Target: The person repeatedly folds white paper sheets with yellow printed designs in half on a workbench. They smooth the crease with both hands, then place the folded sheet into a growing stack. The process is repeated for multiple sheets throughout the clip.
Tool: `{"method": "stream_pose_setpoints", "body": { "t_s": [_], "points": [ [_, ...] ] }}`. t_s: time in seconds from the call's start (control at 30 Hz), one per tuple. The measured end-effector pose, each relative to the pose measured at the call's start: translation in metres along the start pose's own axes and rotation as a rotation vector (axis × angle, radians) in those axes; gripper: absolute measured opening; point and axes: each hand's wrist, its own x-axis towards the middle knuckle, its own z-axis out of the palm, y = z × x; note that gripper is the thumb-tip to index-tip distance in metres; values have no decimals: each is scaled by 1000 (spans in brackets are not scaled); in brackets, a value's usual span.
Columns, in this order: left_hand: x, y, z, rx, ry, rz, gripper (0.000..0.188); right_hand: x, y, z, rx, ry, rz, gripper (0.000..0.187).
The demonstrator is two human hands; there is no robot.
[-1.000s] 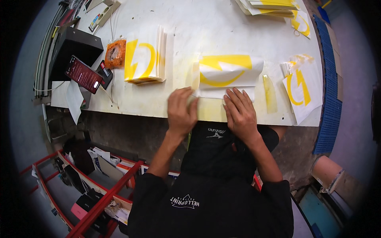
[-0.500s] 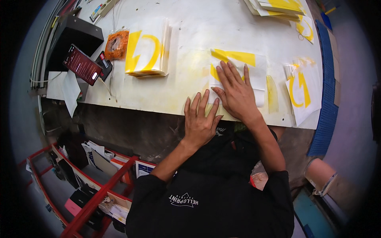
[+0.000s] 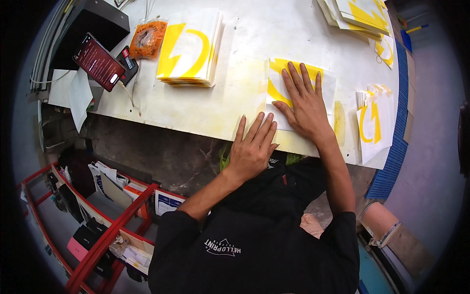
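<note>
A folded white paper piece (image 3: 329,93) with a bold yellow print lies flat near the front edge of the white table. My right hand (image 3: 304,104) rests palm down on it, fingers stretched toward its far edge and covering part of the print. By the paper's near left corner, my left hand (image 3: 252,147) lies flat at the table edge with its fingers extended; its fingertips reach that corner. Neither hand grips anything. A flat yellowish translucent strip with a curved side (image 3: 339,122) lies just right of the paper.
A neat stack of similar yellow-printed papers (image 3: 188,51) stands left, beside an orange packet (image 3: 148,39), a phone (image 3: 98,61) and a black box (image 3: 93,29). More printed pieces (image 3: 375,122) lie right, another stack (image 3: 360,18) far right. Below left is a red-framed shelf (image 3: 115,215).
My right hand has slid toward the far edge of the paper, whose printed part now looks flatter and more joined. My left hand stays near the corner. The whole view has shifted slightly.
</note>
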Motion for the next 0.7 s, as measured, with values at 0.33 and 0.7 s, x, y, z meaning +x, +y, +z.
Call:
{"method": "stream_pose_setpoints", "body": {
  "t_s": [0.33, 0.7],
  "points": [
    [0, 1, -1, 6, -5, -1, 49, 14, -4, 8, -30, -27, -87, 64],
    [2, 4, -3, 86, -12, 3, 48, 33, 13, 3, -50, -26, -98, 69]
  ]
}}
